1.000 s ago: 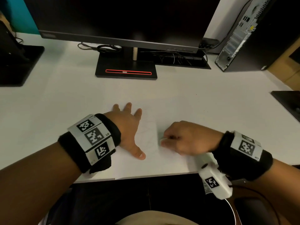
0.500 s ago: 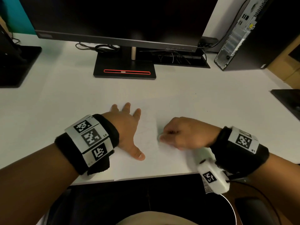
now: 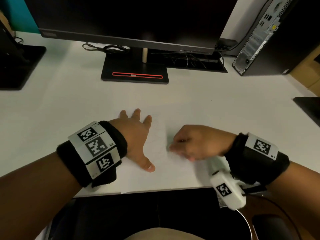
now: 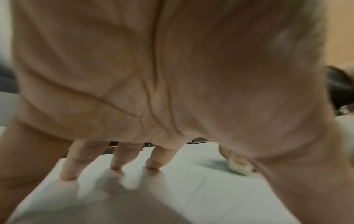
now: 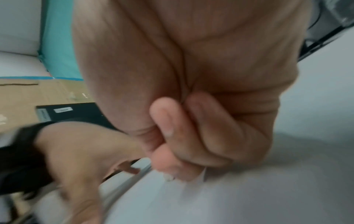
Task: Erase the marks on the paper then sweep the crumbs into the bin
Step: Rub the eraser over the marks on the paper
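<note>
A white sheet of paper (image 3: 155,177) lies at the near edge of the white desk, with faint pencil lines (image 3: 158,134) between my hands. My left hand (image 3: 136,137) lies flat on the paper's left part, fingers spread and straight, fingertips (image 4: 151,166) pressing down. My right hand (image 3: 192,144) is curled into a fist and pinches a small white eraser (image 4: 239,168) against the paper, just right of the lines. The eraser's tip (image 5: 168,176) shows under the fingers in the right wrist view. No bin is in view.
A monitor on a black stand (image 3: 135,70) is at the back of the desk (image 3: 60,110), with cables (image 3: 190,59) behind it. A PC tower (image 3: 265,37) stands back right. Dark objects sit at the left (image 3: 15,66) and right (image 3: 310,108) edges.
My right hand with the eraser has shifted slightly up and left across the paper and looks blurred now. My left hand has stayed flat in place.
</note>
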A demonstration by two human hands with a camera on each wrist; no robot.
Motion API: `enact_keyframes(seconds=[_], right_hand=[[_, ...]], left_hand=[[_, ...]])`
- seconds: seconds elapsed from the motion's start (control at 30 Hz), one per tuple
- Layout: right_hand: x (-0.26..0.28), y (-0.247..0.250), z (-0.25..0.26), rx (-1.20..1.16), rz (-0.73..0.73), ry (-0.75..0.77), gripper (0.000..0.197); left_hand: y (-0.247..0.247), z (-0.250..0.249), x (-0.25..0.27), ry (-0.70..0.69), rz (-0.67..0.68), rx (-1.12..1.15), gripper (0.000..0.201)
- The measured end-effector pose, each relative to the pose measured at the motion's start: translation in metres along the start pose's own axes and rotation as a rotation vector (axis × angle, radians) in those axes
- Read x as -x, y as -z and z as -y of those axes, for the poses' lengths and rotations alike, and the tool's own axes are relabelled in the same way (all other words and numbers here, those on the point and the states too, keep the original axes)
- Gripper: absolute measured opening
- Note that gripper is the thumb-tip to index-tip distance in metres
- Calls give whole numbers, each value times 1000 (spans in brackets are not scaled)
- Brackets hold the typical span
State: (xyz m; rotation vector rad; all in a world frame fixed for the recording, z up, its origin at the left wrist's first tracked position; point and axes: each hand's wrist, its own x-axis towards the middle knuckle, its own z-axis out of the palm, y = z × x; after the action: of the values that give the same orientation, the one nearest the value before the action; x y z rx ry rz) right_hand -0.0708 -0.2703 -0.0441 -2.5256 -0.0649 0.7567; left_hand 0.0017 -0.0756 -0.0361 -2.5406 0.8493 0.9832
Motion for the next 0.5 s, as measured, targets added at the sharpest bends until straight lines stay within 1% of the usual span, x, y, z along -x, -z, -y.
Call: enact_keyframes(seconds=[0.1,0.17,0.23,0.3,0.37,0.43,0.5], right_hand=[[-6,7,-3,-6,-105,-27,46],[-3,-1,3,23,-58,7,44],[-1,-3,5,-18,15,-1,45],[-6,5,-2,-68,-36,-40,47],[-7,8,-1,-34,-90,-34,46],[-4,1,6,16,-37,-1,44],[-4,-3,7,2,3,3,45]], left_hand=[[0,0,1,-1,1,1,148],[0,0,1,0,2,1,149],[0,0,0,0,3,1,149],[0,0,-1,-3,3,-1,149],[0,-1,-1,-2,4,-1,149],[0,0,1,-1,4,-3,148],[0,-1,1,-1,5,-2,148]])
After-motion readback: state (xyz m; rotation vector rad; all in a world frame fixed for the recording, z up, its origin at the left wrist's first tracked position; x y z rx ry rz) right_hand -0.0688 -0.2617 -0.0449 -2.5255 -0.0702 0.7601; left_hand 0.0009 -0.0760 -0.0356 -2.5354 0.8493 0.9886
